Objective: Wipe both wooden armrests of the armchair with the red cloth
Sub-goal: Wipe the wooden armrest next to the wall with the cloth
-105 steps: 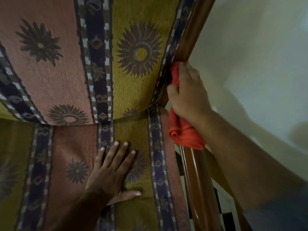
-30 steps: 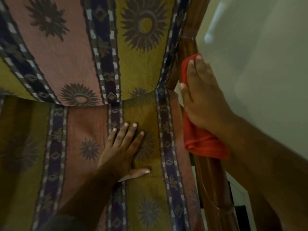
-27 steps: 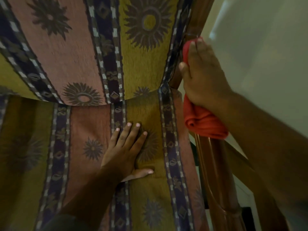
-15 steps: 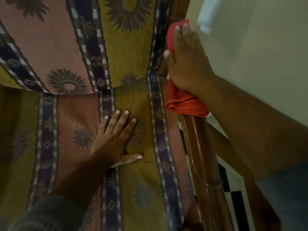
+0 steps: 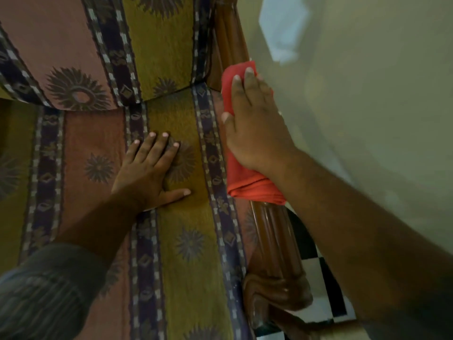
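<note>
The red cloth [image 5: 247, 182] lies folded along the right wooden armrest [image 5: 275, 241], a glossy brown grooved rail running from the chair's front corner up past the backrest. My right hand [image 5: 255, 123] presses flat on the cloth, fingers together and pointing toward the back of the chair. My left hand [image 5: 149, 170] rests palm down with fingers spread on the striped seat cushion [image 5: 186, 241], holding nothing. The left armrest is out of view.
The patterned backrest cushion [image 5: 157, 45] rises at the top. A pale wall [image 5: 367, 119] stands close on the right of the armrest. Black and white floor tiles [image 5: 326, 290] show beneath the armrest's front end.
My right hand has slid the cloth back and forth along the right armrest's rear part. The view has shifted, showing the armrest's front end. My left hand has stayed on the seat.
</note>
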`<action>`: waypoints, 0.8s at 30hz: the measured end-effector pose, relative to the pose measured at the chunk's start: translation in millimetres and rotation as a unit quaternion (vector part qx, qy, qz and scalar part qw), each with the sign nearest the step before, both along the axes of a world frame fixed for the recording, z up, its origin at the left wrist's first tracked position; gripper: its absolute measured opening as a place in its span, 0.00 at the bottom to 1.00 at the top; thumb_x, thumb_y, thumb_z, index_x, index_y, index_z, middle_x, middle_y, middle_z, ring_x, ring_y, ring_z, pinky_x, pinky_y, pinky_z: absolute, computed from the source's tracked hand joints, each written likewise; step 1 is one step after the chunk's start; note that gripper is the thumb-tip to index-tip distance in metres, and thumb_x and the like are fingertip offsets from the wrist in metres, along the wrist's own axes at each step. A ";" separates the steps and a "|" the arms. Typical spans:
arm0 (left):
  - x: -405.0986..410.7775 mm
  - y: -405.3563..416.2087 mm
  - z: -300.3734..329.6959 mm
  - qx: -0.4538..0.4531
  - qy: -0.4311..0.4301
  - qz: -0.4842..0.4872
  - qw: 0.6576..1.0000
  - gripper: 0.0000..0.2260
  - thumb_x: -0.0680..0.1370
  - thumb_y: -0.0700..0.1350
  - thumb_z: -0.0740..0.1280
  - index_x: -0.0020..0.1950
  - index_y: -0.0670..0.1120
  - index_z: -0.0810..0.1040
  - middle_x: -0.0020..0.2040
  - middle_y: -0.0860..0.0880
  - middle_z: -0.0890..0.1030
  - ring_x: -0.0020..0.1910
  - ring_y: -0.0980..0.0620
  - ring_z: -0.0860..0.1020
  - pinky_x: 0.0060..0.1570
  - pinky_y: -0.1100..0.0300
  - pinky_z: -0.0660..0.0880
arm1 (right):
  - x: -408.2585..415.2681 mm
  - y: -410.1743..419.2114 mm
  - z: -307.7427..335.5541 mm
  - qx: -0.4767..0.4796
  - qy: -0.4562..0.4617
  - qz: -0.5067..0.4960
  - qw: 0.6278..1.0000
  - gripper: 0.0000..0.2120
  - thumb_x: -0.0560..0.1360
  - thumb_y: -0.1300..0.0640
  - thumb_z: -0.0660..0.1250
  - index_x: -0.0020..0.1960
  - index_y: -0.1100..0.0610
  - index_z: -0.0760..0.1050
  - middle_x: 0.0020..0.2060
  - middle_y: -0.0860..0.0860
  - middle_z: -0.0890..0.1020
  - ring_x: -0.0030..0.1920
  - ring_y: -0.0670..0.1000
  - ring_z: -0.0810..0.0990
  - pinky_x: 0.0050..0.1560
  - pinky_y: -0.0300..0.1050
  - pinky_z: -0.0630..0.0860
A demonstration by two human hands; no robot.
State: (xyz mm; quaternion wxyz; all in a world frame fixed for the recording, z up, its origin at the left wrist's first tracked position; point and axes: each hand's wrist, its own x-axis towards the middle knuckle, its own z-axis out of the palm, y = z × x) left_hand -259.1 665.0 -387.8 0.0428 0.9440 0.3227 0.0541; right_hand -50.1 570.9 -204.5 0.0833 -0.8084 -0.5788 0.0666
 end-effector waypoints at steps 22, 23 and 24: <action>-1.3 -42.7 5.5 -0.024 0.004 0.052 0.998 0.48 0.69 0.80 0.48 0.82 0.53 0.53 0.83 0.42 0.56 0.81 0.37 0.52 0.77 0.37 0.52 | -8.6 -26.4 -2.6 -0.019 0.022 -0.003 1.000 0.32 0.83 0.52 0.52 0.81 0.58 0.41 0.81 0.57 0.41 0.80 0.58 0.39 0.79 0.60 0.50; -0.7 -42.6 8.1 -0.027 0.004 0.053 0.998 0.48 0.69 0.80 0.48 0.82 0.52 0.54 0.82 0.42 0.56 0.81 0.37 0.53 0.77 0.37 0.52 | -14.0 -41.2 -2.9 -0.018 0.032 -0.006 0.999 0.32 0.83 0.52 0.52 0.80 0.57 0.40 0.81 0.57 0.40 0.80 0.58 0.38 0.79 0.61 0.51; -0.9 -42.7 10.1 -0.032 0.005 0.054 0.998 0.49 0.69 0.80 0.48 0.82 0.52 0.55 0.82 0.42 0.57 0.81 0.36 0.53 0.77 0.36 0.52 | -21.6 -59.9 -4.5 -0.015 0.039 -0.009 0.999 0.32 0.83 0.51 0.52 0.80 0.56 0.39 0.81 0.56 0.40 0.80 0.58 0.38 0.78 0.62 0.51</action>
